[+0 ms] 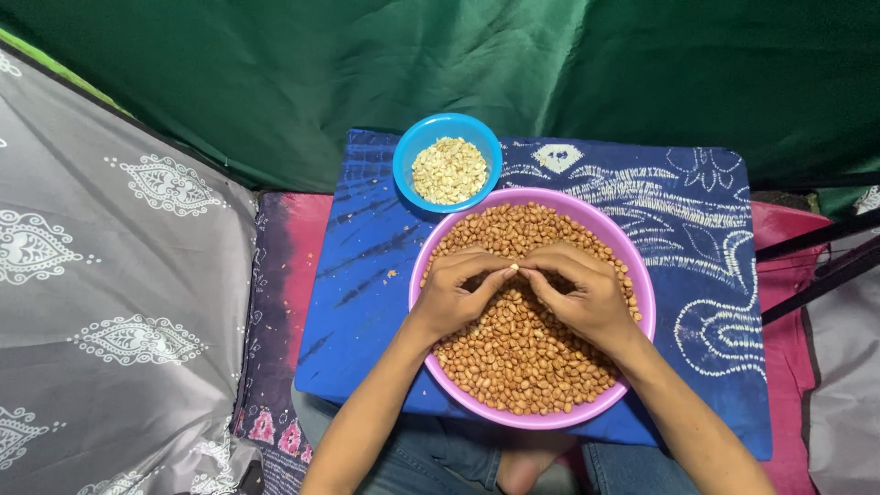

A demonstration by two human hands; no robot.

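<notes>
A single peanut sat pinched between the fingertips of both hands, just above the heap of brown, skin-on peanuts that filled the pink bowl. The left hand and the right hand met at the bowl's centre, each grip closed on that one nut, thumbs tucked under and the other fingers curled over the heap. The step in hand looked like rubbing the skin off, and it would likely go best with light, rolling pressure from the thumbs, so the kernel stayed whole and did not shoot away; working low over the bowl would let loose skin and any slipped nut fall back inside. At about eleven o'clock from the pink bowl, touching or nearly touching its rim, stood a small blue bowl of pale, skinless peanuts, a short reach for either hand. Both bowls rested on a surface covered by a blue patterned cloth, with a few crumbs at nine o'clock. Green fabric hung behind, and grey patterned fabric lay far to nine o'clock.
</notes>
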